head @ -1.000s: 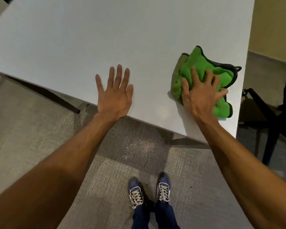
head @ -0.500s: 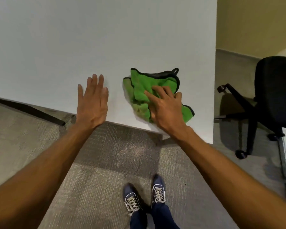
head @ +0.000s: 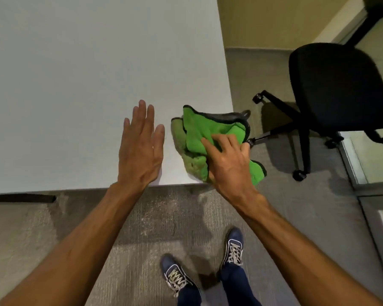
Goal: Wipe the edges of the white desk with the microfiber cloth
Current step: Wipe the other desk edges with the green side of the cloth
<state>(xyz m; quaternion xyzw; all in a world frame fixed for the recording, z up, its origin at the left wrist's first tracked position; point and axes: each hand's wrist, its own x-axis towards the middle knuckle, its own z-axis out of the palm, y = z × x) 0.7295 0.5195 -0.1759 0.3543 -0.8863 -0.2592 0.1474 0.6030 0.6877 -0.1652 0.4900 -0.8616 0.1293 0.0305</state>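
The left grip, a bare hand, lies flat on the white tabletop just inside its near edge, fingers straight and close together. Just to its right, the right grip curls its fingers into a crumpled green cloth with dark trim at the near right corner. Part of the cloth hangs past the right edge. Further right a black office chair stands on the grey carpet. Nearest of all are two blue laced shoes, the right one set further forward.
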